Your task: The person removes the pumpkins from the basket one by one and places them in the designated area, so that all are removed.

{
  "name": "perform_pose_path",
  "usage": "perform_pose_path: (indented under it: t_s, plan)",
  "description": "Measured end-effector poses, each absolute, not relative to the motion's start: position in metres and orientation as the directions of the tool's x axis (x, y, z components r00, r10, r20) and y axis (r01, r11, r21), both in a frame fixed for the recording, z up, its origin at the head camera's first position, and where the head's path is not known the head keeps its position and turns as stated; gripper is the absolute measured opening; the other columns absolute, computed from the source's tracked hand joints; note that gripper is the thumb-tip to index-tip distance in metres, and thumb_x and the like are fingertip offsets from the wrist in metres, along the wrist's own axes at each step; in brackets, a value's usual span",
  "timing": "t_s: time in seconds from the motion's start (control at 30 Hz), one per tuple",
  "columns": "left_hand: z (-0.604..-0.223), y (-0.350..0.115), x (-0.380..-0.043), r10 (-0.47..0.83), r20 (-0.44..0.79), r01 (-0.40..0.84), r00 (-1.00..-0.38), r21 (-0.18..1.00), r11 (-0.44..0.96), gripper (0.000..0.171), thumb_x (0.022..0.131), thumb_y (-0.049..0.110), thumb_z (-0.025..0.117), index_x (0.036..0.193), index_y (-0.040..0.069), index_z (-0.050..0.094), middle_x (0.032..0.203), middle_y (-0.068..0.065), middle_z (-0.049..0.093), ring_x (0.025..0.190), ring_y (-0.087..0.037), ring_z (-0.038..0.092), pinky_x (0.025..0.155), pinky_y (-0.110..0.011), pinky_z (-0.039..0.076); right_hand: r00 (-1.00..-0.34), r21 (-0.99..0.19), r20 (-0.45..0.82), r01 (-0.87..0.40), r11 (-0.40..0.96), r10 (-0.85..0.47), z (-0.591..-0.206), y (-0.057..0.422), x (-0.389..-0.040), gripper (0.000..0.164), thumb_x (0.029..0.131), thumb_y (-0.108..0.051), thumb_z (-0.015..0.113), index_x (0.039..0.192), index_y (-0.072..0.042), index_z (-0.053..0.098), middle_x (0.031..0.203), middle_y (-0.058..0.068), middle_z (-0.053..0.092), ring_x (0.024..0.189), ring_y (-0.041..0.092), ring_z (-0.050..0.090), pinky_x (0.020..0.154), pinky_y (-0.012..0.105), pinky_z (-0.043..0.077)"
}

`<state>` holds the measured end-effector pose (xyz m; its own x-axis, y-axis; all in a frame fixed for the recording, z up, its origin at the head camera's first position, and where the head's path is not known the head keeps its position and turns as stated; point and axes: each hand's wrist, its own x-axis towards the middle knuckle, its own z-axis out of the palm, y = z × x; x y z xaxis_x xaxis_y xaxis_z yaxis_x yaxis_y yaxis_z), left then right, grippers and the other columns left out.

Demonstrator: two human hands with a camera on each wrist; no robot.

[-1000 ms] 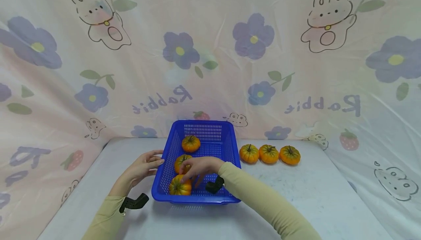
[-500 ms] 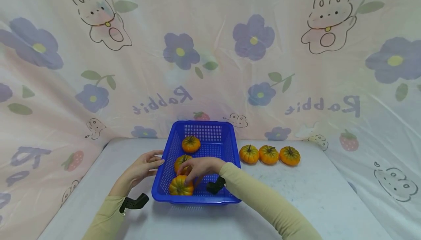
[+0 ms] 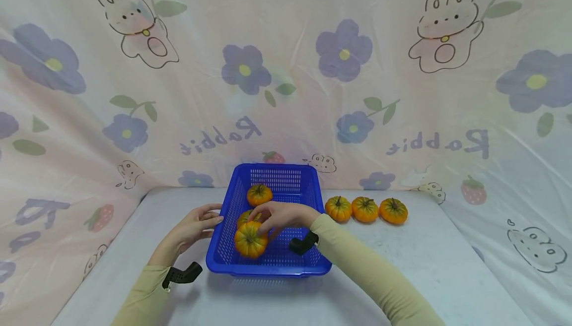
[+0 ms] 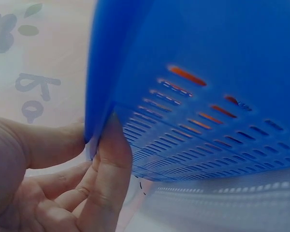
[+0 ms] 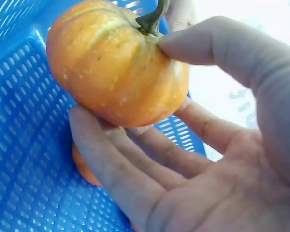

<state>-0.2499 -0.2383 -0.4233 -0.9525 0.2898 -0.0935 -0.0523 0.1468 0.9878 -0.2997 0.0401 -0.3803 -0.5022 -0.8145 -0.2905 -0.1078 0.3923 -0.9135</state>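
Note:
My right hand (image 3: 286, 215) grips a small orange pumpkin (image 3: 250, 240) over the near left part of the blue basket (image 3: 268, 270). In the right wrist view the thumb lies by the dark stem of this pumpkin (image 5: 116, 63), with the fingers beneath it. My left hand (image 3: 195, 225) pinches the basket's left rim; the left wrist view shows thumb and fingers on either side of the rim (image 4: 104, 121). Behind the held pumpkin a second pumpkin (image 3: 245, 218) is partly hidden. A third pumpkin (image 3: 259, 195) sits at the back of the basket.
Three more pumpkins stand in a row right of the basket: a near-basket pumpkin (image 3: 338, 209), a middle pumpkin (image 3: 365, 210) and an outer pumpkin (image 3: 393, 211). The white table (image 3: 402, 266) ends at a patterned curtain (image 3: 295, 117).
The right hand has lifted the front pumpkin off the basket floor and moved it slightly up and right. The left hand has stayed at the rim.

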Motion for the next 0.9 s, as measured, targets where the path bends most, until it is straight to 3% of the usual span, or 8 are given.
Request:
perform_pose_path:
  t_s: [0.5, 0.9]
  plan:
    - [-0.424, -0.237, -0.251, 0.305, -0.086, -0.044, -0.948, 0.989, 0.143, 0.063, 0.097, 0.019, 0.058, 0.145, -0.005, 0.025, 0.116, -0.020, 0.058, 0.099, -0.025, 0.062, 0.086, -0.039, 0.052, -0.566, -0.968, -0.170, -0.058, 0.245, -0.806, -0.359, 0.073, -0.297, 0.040, 0.086, -0.002, 0.064, 0.126, -0.004, 0.056, 0.118, 0.017, 0.056, 0.103, 0.030, 0.059, 0.082, 0.050, 0.052]
    - [-0.424, -0.237, -0.250, 0.298, -0.081, -0.038, -0.951, 0.988, 0.148, 0.063, 0.097, 0.020, 0.059, 0.145, -0.005, 0.026, 0.118, -0.023, 0.057, 0.099, -0.026, 0.062, 0.086, -0.039, 0.052, -0.660, -0.978, -0.105, -0.069, 0.199, -0.744, -0.352, 0.106, -0.296, 0.043, 0.086, -0.006, 0.065, 0.128, -0.005, 0.055, 0.115, 0.017, 0.056, 0.099, 0.029, 0.059, 0.084, 0.051, 0.051]
